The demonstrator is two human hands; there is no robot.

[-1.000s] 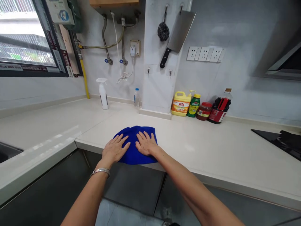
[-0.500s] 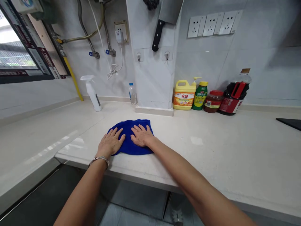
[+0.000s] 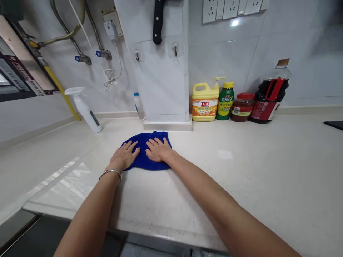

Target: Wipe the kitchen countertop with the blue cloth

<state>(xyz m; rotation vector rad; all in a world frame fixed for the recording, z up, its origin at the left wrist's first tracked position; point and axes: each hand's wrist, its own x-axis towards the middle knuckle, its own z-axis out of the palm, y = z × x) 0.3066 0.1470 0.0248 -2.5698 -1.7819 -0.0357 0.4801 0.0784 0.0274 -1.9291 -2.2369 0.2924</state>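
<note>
I am reading both hands as released, fingers unclenched and palms facing down. The left hand is spreading its fingers over the nine-o'clock border of a deep-blue, soft-looking fabric cloth, its outer side extending past the material; the right hand is covering the three-o'clock half, its wrist crossing that border. A narrow, silvery, rounded bracelet is circling the left wrist. The cloth is lying flattened into a rough oval, its far edge puckering slightly. I am judging its room on the glossy, off-white, hard countertop: at six o'clock the surface is running to a straight front edge well apart from the cloth; at three it is stretching wide, showing faint specks; at twelve a white, marbled, square-cornered pillar is standing very near, and I cannot tell whether the cloth is meeting its low base. Just left of that pillar, a small, clear, blue-capped plastic bottle is standing. A white, slender, trigger-topped spray bottle is standing at ten. Around two, I am seeing a yellow, handled plastic jug, a green, yellow-capped squeeze bottle, a squat, red-lidded jar and a big, clear bottle of dark liquid lining the wall side by side. Farther toward three, a flat, black, sharp-cornered slab is showing partly.
</note>
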